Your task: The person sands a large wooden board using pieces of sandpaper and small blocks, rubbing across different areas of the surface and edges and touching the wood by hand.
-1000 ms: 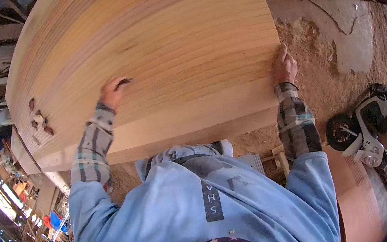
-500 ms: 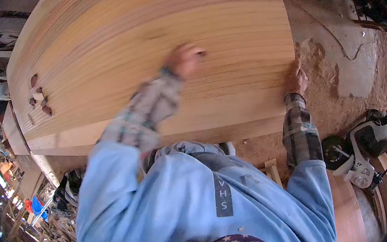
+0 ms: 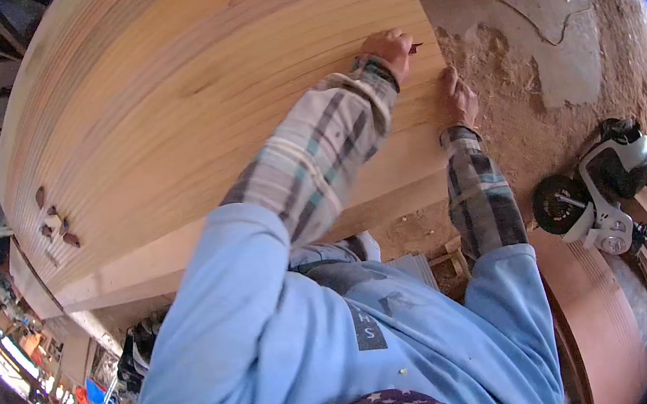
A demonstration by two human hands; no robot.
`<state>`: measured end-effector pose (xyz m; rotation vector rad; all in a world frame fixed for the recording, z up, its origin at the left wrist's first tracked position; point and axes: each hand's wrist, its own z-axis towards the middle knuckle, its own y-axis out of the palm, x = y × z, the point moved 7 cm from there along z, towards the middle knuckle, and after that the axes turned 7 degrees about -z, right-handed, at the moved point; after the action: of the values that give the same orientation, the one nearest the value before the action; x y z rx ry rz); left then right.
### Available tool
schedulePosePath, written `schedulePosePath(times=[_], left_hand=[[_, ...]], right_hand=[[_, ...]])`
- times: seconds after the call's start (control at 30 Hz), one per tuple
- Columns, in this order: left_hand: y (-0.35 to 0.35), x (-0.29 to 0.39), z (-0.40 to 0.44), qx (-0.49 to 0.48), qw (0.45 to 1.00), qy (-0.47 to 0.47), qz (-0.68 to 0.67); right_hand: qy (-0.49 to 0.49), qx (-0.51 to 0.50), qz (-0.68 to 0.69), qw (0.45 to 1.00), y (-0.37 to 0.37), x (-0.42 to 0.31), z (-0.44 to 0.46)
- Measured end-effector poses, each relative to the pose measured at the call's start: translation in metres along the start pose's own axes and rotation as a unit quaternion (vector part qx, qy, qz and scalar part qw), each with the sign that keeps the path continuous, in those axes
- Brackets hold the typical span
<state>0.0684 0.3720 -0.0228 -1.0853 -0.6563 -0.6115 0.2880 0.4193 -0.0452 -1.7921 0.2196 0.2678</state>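
A broad, striped wooden panel [image 3: 191, 113] stretches out in front of my body. My left hand [image 3: 392, 54] reaches across to its right part, fingers closed round a small dark flat piece [image 3: 415, 48] at the wood surface. Just beyond, lower and to the right, my right hand [image 3: 459, 99] grips the panel's right edge; some of its fingers are hidden. The two hands are close but apart. Several small dark brown pieces [image 3: 71, 240] lie near the panel's left end, around a pale block [image 3: 54, 223].
A white and black machine with a round dark wheel [image 3: 560, 204] stands at the right, by curved boards [image 3: 595, 306]. A cord [image 3: 514, 13] runs over the dusty floor [image 3: 517, 130]. Scrap wood and a blue item [image 3: 100, 396] are at the lower left.
My left hand has swept rightward across the panel with the dark piece, ending near the right edge. My right hand has stayed at that edge. The view has shifted somewhat.
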Motion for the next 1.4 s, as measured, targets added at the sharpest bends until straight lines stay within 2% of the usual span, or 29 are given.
schedulePosePath(times=[0.07, 0.1, 0.2, 0.27, 0.33, 0.43, 0.5, 0.6, 0.63, 0.67, 0.73, 0.8, 0.87, 0.9, 0.93, 0.97, 1.0, 1.07, 1.17, 1.23, 1.3, 1.33, 1.37, 1.4], left_hand=[[-0.003, 0.003, 0.004, 0.0, 1.0, 0.013, -0.021], [-0.024, -0.005, -0.016, -0.007, 1.0, -0.02, 0.001], [-0.138, -0.029, -0.107, -0.047, 0.998, -0.011, 0.027], [-0.211, -0.039, -0.162, -0.037, 0.993, -0.092, 0.058], [-0.247, -0.065, -0.199, -0.04, 0.981, -0.16, 0.106], [-0.199, -0.049, -0.155, -0.042, 0.984, -0.163, 0.058], [-0.129, -0.019, -0.09, -0.02, 0.997, -0.066, 0.038], [-0.005, 0.017, 0.015, -0.022, 0.999, -0.008, -0.029], [0.037, 0.018, 0.04, 0.012, 1.0, 0.003, 0.002], [0.062, 0.026, 0.061, -0.017, 0.999, 0.021, 0.047], [0.065, 0.033, 0.067, -0.041, 0.994, 0.036, 0.093], [0.026, 0.022, 0.042, -0.03, 0.999, 0.008, -0.025], [-0.04, -0.003, -0.019, -0.07, 0.996, -0.024, -0.045], [-0.083, -0.011, -0.053, -0.07, 0.995, -0.055, -0.033], [-0.13, -0.013, -0.084, -0.036, 0.999, -0.032, -0.011], [-0.17, -0.028, -0.126, -0.025, 0.996, -0.061, 0.061], [-0.206, -0.043, -0.157, -0.04, 0.988, -0.148, 0.028], [-0.261, -0.057, -0.197, -0.072, 0.967, -0.21, 0.126], [-0.231, -0.062, -0.186, -0.069, 0.971, -0.205, 0.102], [-0.157, -0.039, -0.125, -0.043, 0.988, -0.15, 0.008], [-0.072, -0.011, -0.05, -0.018, 1.0, -0.008, -0.016], [-0.031, -0.002, -0.017, -0.001, 0.999, 0.01, -0.053], [0.014, -0.003, 0.01, -0.036, 0.997, -0.025, -0.056], [0.039, 0.011, 0.032, -0.05, 0.998, -0.028, -0.014]], right_hand=[[-0.035, 0.012, -0.015, 0.999, 0.008, 0.004, 0.006], [-0.057, 0.012, -0.013, 0.998, 0.006, 0.0, 0.004], [-0.043, 0.024, 0.012, 0.999, -0.005, -0.013, -0.006], [-0.03, 0.004, 0.008, 1.0, -0.005, -0.013, -0.007], [-0.017, -0.01, 0.003, 1.0, -0.002, -0.01, -0.006], [-0.032, -0.002, 0.003, 0.999, -0.002, -0.012, -0.004], [-0.034, -0.01, 0.01, 0.999, -0.007, -0.016, -0.007], [-0.051, -0.002, 0.017, 0.999, 0.003, -0.006, -0.001], [-0.03, -0.013, 0.03, 0.999, -0.007, -0.013, -0.004], [-0.027, -0.007, 0.03, 0.999, -0.009, -0.013, -0.004], [-0.016, -0.005, 0.028, 0.999, -0.007, -0.011, -0.004], [-0.021, 0.0, 0.024, 0.999, -0.01, -0.013, -0.007], [-0.028, -0.006, 0.023, 0.999, -0.007, -0.016, -0.008], [-0.016, -0.024, 0.018, 0.999, -0.005, -0.014, -0.007], [-0.005, -0.04, 0.014, 0.999, -0.001, -0.012, -0.005], [-0.024, -0.031, 0.02, 0.999, 0.001, -0.011, -0.005], [-0.029, -0.038, 0.023, 0.999, 0.002, -0.018, -0.008], [-0.032, 0.004, 0.024, 0.999, -0.009, -0.025, -0.011], [-0.033, 0.004, 0.025, 0.999, -0.005, -0.023, -0.009], [-0.028, 0.01, 0.021, 0.999, -0.004, -0.015, -0.005], [-0.035, -0.013, -0.029, 0.999, 0.006, -0.006, 0.001], [-0.034, -0.008, -0.03, 0.999, 0.005, -0.003, 0.0], [-0.042, -0.003, -0.016, 0.999, 0.003, -0.003, -0.001], [-0.053, 0.0, 0.0, 0.999, 0.002, -0.008, 0.0]])
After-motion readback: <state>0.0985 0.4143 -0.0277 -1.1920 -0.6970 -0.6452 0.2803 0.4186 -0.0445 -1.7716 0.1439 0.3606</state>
